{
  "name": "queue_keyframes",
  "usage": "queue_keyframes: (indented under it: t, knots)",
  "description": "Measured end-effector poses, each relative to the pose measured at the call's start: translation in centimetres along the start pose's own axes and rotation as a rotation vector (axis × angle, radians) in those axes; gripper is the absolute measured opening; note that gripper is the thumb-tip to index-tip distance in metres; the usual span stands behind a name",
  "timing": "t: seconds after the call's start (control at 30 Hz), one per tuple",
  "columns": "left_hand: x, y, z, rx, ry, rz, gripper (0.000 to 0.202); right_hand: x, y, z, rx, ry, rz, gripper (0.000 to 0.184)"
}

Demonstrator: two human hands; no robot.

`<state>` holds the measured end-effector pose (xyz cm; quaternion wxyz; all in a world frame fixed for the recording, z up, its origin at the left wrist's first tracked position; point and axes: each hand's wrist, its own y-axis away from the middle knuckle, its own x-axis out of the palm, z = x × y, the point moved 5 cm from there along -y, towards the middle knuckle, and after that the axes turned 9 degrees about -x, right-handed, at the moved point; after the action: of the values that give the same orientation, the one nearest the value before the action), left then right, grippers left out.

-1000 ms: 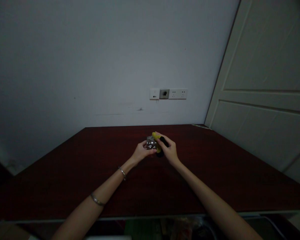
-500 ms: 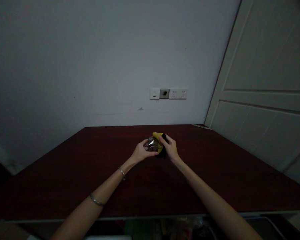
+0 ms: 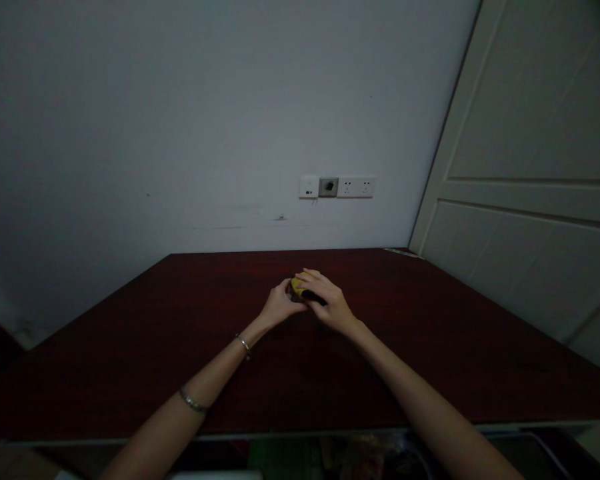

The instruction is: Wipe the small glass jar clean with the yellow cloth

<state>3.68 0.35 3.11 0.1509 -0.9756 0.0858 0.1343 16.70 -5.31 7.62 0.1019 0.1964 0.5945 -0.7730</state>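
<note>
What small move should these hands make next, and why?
Perhaps hold the left hand steady and slide the right hand back: it spreads over the yellow-and-black item, and the two hands hide most of what lies between.

Left hand (image 3: 277, 305) and right hand (image 3: 336, 308) come close together over the worktop (image 3: 405, 300), a cloth (image 3: 297, 287) between them, as sockets (image 3: 356, 187) line the wall (image 3: 205, 133) behind and a door (image 3: 540, 167) stands at right.
</note>
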Motion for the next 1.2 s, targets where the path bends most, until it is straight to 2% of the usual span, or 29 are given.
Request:
queue_keyframes:
  t: [0.07, 0.17, 0.27, 0.33, 0.4, 0.53, 0.63, 0.7, 0.77, 0.9, 1.03, 1.1, 1.2]
  knots:
    - [0.1, 0.2, -0.3, 0.007, -0.029, 0.016, 0.059, -0.3, 0.0, -0.6, 0.087, -0.028, -0.090, 0.030]
    - [0.4, 0.6, -0.8, -0.002, -0.066, 0.053, 0.069, -0.7, 0.1, -2.0, 0.300, -0.126, -0.230, 0.024]
    - [0.5, 0.9, -1.1, -0.011, -0.126, 0.046, 0.071, -0.6, 0.3, -2.8, 0.425, -0.177, -0.261, 0.024]
    - [0.6, 0.9, -1.2, -0.004, -0.166, 0.031, 0.068, -0.7, 0.4, -2.6, 0.407, -0.129, -0.262, 0.023]
    - [0.6, 1.0, -1.3, 0.006, -0.189, 0.023, 0.065, -0.7, 0.3, -1.9, 0.303, -0.045, -0.231, 0.023]
    - [0.2, 0.8, -1.3, 0.035, -0.229, -0.007, 0.052, 0.1, 0.3, -0.2, 0.016, 0.098, -0.052, 0.034]
    - [0.0, 0.7, -1.2, 0.059, -0.242, -0.012, 0.051, 0.8, 0.6, 0.2, -0.095, 0.141, 0.059, 0.044]
    - [0.0, 0.7, -1.3, 0.056, -0.223, -0.007, 0.053, 0.8, 0.6, 0.2, -0.089, 0.135, 0.039, 0.043]
    - [0.1, 0.8, -1.6, 0.046, -0.183, 0.006, 0.056, 0.4, 0.5, -0.1, -0.027, 0.098, -0.035, 0.036]
    - [0.5, 1.1, -1.9, 0.054, -0.132, 0.037, 0.070, -0.6, 0.3, -1.3, 0.207, -0.052, -0.195, 0.024]
    - [0.8, 1.0, -1.2, -0.003, -0.091, 0.059, 0.072, -0.9, 0.5, -2.8, 0.424, -0.203, -0.298, 0.025]
    - [1.0, 0.7, -0.6, -0.038, -0.048, 0.078, 0.067, -1.1, 0.6, -2.7, 0.421, -0.203, -0.318, 0.026]
    - [1.0, 0.2, 0.0, -0.068, 0.009, 0.082, 0.057, -1.1, 0.4, -1.6, 0.262, -0.114, -0.258, 0.024]
